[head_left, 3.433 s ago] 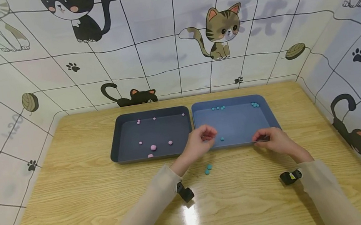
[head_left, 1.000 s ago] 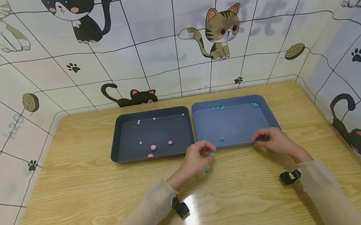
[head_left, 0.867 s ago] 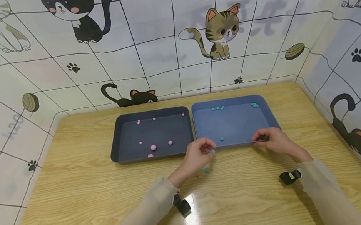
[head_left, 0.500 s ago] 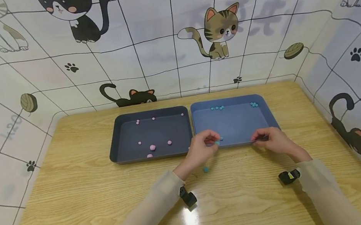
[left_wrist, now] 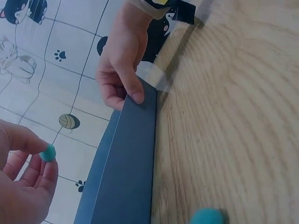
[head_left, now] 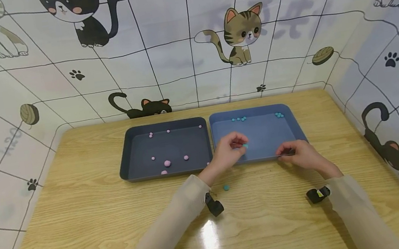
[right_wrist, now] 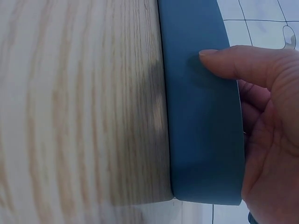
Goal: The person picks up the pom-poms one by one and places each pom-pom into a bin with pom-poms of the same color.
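My left hand [head_left: 228,151] is over the near left part of the blue tray [head_left: 262,132], pinching a small teal ball [left_wrist: 47,153] between thumb and fingertips. At the tray's near wall, toward its right corner, my right hand [head_left: 302,154] grips the rim. The right wrist view shows the thumb [right_wrist: 219,63] on the wall's outer face, with fingers curled behind the rim. Several teal balls [head_left: 279,115] lie along the tray's far side. One more teal ball [head_left: 226,187] lies on the wooden table, in front of the trays.
To the left of the blue tray, close beside it, stands a dark grey tray [head_left: 141,150] with several pink balls [head_left: 167,163] of different sizes. Behind the table [head_left: 83,228] and at its sides rise walls of cat-print cloth [head_left: 174,59].
My left hand has picked up one of the two teal balls from the table and carried it forward and right, over the blue tray. The right hand has kept its hold on the rim.
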Demonstrator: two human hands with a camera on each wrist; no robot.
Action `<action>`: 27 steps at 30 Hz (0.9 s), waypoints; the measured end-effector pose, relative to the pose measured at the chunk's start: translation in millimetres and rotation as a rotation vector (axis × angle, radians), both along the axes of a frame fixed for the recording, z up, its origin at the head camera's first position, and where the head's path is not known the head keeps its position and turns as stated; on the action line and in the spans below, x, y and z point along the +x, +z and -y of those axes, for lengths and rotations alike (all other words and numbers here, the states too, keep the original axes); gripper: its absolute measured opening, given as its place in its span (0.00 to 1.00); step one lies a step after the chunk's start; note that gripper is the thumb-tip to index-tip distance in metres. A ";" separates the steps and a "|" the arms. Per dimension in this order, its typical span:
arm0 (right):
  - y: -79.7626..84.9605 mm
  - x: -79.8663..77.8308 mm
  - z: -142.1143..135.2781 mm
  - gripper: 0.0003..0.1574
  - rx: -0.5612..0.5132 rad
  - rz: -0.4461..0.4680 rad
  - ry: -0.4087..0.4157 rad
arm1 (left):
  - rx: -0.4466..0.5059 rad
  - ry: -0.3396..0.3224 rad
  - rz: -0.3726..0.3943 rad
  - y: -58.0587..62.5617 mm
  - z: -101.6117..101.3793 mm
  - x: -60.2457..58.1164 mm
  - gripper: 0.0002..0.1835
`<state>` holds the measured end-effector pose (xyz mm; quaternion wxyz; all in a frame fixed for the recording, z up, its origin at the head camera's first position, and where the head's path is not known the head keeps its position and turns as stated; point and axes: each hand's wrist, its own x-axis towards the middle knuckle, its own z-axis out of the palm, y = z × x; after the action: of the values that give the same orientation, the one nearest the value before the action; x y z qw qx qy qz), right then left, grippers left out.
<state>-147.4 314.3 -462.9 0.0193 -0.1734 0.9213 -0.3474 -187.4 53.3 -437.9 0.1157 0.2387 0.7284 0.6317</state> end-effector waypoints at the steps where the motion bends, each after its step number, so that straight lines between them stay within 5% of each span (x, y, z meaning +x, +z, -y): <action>1: -0.1 -0.2 -0.1 0.06 0.000 0.001 0.001 | 0.004 0.004 0.006 -0.5 -1.0 -1.8 0.09; 15: 0.0 -0.8 0.3 0.05 0.002 0.012 -0.004 | 0.045 0.076 0.100 -14.9 -10.9 -17.8 0.09; 27: -1.2 -1.1 0.9 0.05 -0.021 0.023 -0.010 | 0.119 0.146 0.100 -19.6 -19.1 -28.9 0.07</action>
<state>-148.5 313.4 -464.1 0.0262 -0.1649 0.9183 -0.3590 -216.2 72.4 -457.5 0.0911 0.1597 0.6983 0.6918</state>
